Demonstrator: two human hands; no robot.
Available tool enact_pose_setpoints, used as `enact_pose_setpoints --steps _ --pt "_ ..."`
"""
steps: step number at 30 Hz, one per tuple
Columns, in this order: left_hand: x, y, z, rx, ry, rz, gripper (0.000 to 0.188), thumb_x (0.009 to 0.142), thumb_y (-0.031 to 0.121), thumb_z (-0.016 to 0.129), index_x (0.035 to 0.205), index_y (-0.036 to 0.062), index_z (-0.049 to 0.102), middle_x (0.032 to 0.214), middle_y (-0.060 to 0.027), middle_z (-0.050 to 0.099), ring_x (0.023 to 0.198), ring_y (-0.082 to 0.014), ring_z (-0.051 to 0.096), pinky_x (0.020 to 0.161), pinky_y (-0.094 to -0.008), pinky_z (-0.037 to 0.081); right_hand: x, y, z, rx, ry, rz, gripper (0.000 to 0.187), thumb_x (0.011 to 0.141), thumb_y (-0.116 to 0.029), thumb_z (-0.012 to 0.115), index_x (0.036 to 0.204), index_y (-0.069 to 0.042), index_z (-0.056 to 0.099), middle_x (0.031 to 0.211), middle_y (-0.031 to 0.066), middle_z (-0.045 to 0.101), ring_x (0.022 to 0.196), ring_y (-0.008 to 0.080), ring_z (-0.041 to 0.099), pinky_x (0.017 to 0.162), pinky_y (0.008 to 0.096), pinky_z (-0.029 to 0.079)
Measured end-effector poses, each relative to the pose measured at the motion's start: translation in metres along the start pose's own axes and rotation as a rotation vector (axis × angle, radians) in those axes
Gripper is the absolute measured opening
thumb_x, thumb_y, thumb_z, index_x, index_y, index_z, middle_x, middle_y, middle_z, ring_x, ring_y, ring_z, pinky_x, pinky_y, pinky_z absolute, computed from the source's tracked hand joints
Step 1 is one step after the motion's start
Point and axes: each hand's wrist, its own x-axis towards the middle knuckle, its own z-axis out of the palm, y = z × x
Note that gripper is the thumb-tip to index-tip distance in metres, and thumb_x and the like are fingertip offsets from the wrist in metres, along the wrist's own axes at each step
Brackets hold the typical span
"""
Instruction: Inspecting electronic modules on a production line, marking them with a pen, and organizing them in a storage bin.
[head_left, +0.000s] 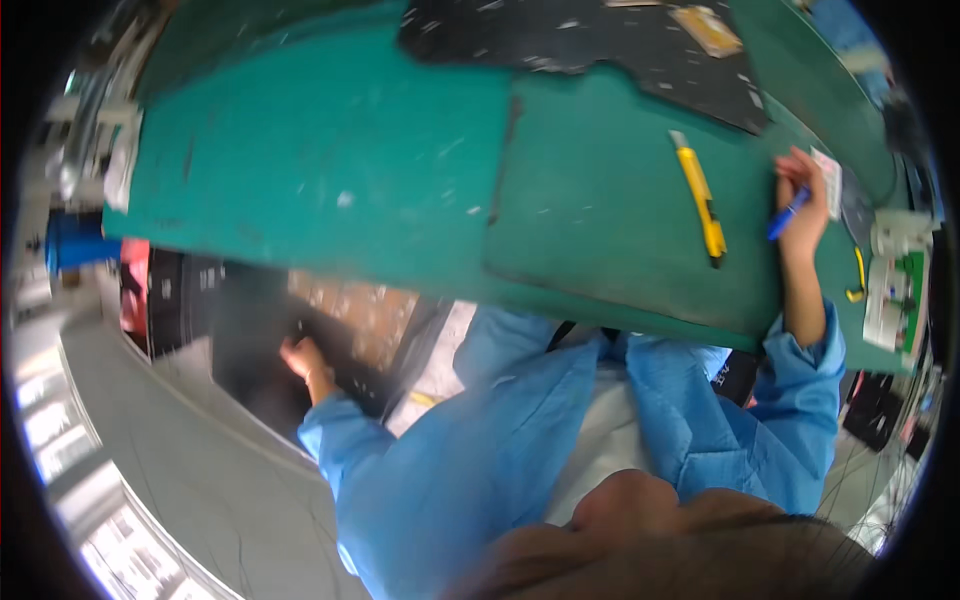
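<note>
Low on the left, beside the bench, my left hand (305,360) reaches down with its fingers closed at a dark black sheet (245,325). Blur softens the sheet and hides the exact grip. Over at the bench's right side, my right hand (805,205) holds a blue pen (789,213) between its curled fingers. A yellow utility knife (702,200) lies on the green mat just left of that hand, its metal tip pointing away from me.
A black, flecked panel (580,35) lies across the far part of the green mat (320,150). Below the bench edge, a brown tray-like surface (385,325) sits beside the black sheet. A blue bin (80,240) stands far left; a green circuit board (908,300) is at right.
</note>
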Motion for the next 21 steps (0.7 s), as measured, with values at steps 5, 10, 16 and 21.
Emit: enact_pose_setpoints --steps 5,10,16,21 --pt "0.053 0.224 0.014 -0.904 0.084 0.499 0.028 0.074 -0.012 0.052 0.099 -0.0010 0.060 0.085 -0.0094 0.062 0.077 -0.0199 0.059 0.072 -0.0295 0.050 -0.009 0.005 -0.018 0.345 0.104 0.098 0.027 0.095 -0.015 0.045 0.114 0.000 0.058 0.091 0.0075 0.064 0.083 0.0132 0.059 0.076 0.0235 0.046" --pt "-0.098 0.486 0.049 -0.575 0.012 0.956 0.020 0.085 -0.002 0.061 0.104 -0.0030 0.056 0.103 -0.0125 0.062 0.090 -0.0200 0.059 0.084 -0.0317 0.049 -0.005 -0.012 -0.011 1.128 0.043 0.477 0.025 0.094 -0.017 0.044 0.109 -0.006 0.061 0.084 0.0060 0.061 0.071 0.0102 0.053 0.050 0.0202 0.036" --pt "-0.268 0.627 0.229 -0.265 -0.886 1.296 0.054 0.079 0.006 0.070 0.128 0.0063 0.048 0.117 -0.0089 0.054 0.107 -0.0209 0.052 0.093 -0.0332 0.043 -0.008 -0.004 -0.015 0.966 0.104 0.266 0.037 0.080 0.008 0.050 0.114 -0.005 0.058 0.086 0.0045 0.058 0.068 0.0083 0.052 0.051 0.0197 0.040" --pt "-0.303 0.664 0.336 0.055 -0.816 1.699 0.079 0.071 0.012 0.079 0.139 0.0135 0.038 0.125 -0.0135 0.049 0.112 -0.0231 0.048 0.095 -0.0343 0.042 -0.003 -0.007 -0.017 0.718 0.147 0.100 0.041 0.075 0.010 0.054 0.113 -0.006 0.057 0.085 0.0028 0.060 0.064 0.0075 0.052 0.055 0.0225 0.044"
